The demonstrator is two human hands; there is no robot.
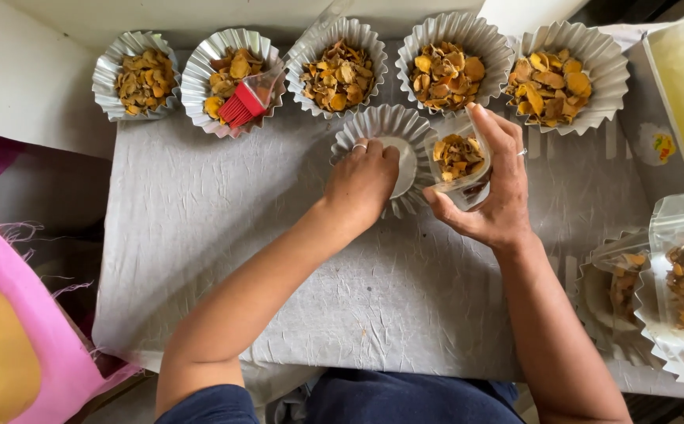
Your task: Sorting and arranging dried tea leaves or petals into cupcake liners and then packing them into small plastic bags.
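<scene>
1. Head view: the right hand (493, 188) has its grip closed around a clear cup (460, 161) of dried yellow slices.
2. Just left of that grip, the left hand (363, 184) presses curled fingers into an empty foil tin (385, 126) on the counter (224, 259).
3. Beyond both grips stand five filled tins (445, 63).

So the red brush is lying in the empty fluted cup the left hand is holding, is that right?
Not quite. The head view shows the red brush lying in the second filled cup from the left, in the back row. The left hand does hold the empty fluted cup.
</scene>
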